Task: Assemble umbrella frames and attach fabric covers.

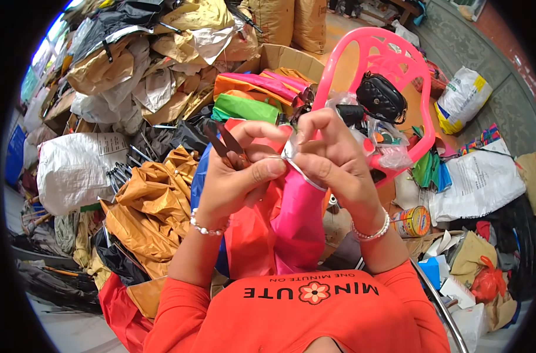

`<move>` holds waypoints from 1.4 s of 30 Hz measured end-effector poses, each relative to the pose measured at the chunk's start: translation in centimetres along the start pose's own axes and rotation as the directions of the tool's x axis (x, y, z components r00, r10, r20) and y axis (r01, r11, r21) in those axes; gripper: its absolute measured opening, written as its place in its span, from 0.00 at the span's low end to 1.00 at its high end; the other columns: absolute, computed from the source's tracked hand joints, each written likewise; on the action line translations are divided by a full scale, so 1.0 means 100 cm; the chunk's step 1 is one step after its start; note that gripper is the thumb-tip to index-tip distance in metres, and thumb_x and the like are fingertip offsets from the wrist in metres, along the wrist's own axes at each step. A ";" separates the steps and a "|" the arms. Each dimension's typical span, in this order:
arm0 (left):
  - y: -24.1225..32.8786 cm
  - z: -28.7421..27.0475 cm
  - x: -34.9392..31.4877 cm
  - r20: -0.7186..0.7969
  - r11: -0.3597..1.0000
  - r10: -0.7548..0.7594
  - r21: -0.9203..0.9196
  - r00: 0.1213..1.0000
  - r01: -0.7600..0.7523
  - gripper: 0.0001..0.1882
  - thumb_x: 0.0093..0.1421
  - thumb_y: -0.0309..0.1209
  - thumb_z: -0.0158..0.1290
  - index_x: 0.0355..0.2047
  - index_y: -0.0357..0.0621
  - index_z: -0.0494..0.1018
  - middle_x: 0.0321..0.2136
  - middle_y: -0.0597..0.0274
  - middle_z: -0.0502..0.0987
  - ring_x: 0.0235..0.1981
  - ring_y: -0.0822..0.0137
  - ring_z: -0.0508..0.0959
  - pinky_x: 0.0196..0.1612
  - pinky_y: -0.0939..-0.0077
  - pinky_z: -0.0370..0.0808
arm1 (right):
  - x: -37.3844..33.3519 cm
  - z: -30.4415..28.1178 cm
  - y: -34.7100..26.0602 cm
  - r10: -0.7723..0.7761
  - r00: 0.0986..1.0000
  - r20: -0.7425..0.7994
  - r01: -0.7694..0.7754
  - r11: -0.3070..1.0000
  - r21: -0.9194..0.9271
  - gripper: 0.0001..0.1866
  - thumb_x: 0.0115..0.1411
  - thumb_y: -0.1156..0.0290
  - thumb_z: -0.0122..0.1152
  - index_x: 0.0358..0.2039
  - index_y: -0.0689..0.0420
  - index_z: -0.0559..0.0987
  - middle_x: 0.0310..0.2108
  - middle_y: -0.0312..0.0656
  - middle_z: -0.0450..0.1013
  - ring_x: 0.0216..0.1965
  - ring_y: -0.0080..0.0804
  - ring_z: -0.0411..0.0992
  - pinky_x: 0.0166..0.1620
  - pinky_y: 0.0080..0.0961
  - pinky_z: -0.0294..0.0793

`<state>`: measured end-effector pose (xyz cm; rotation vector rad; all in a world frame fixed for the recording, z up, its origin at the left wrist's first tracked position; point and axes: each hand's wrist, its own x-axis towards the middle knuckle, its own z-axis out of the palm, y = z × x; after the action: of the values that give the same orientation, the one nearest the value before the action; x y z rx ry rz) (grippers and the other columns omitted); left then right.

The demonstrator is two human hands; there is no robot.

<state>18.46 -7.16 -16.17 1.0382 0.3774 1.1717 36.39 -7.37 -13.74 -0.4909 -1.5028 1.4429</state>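
Dark scissors [224, 143] pointing up-left

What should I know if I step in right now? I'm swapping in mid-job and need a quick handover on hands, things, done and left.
Left hand: raised over the lap, holding small dark scissors, blades pointing up and away.
Right hand: fingertips pinching a thin pale strip that runs between both hands.
Pink and red fabric hangs over the lap beneath the hands.
Pink plastic chair ahead carries a black pouch and small bags.
Done: cannot tell from this view.
Left: the strip looks uncut, probably still to be trimmed or fixed.
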 end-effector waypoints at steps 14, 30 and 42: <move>-0.031 -0.005 0.001 -0.167 0.977 0.204 -0.029 0.964 -0.212 0.10 0.51 0.19 0.51 0.36 0.34 0.71 0.27 0.58 0.75 0.21 0.78 0.69 0.23 0.89 0.63 | 0.000 -0.002 0.001 -0.501 0.865 -0.017 0.404 0.718 -0.567 0.19 0.48 0.80 0.51 0.42 0.56 0.67 0.30 0.35 0.66 0.34 0.23 0.61 0.41 0.21 0.59; 0.020 0.000 0.010 -0.069 0.978 -0.129 0.154 0.989 0.138 0.05 0.51 0.19 0.52 0.31 0.34 0.71 0.20 0.61 0.73 0.14 0.78 0.66 0.15 0.91 0.58 | -0.040 -0.007 0.010 -0.074 0.997 -0.037 0.014 0.591 -0.806 0.27 0.46 0.69 0.61 0.48 0.58 0.65 0.33 0.42 0.70 0.25 0.30 0.63 0.31 0.24 0.65; -0.014 0.006 0.010 -0.141 0.997 -0.037 -0.072 0.989 0.027 0.07 0.52 0.19 0.52 0.33 0.33 0.70 0.21 0.60 0.73 0.16 0.76 0.70 0.17 0.90 0.65 | -0.009 -0.028 -0.016 0.065 0.998 0.012 -0.047 0.831 -0.554 0.20 0.52 0.74 0.56 0.47 0.55 0.68 0.35 0.35 0.61 0.24 0.24 0.62 0.28 0.20 0.63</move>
<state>20.12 -6.58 -16.79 0.8877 0.4601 1.2252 39.62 -6.93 -13.00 -0.8712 -1.9498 1.0372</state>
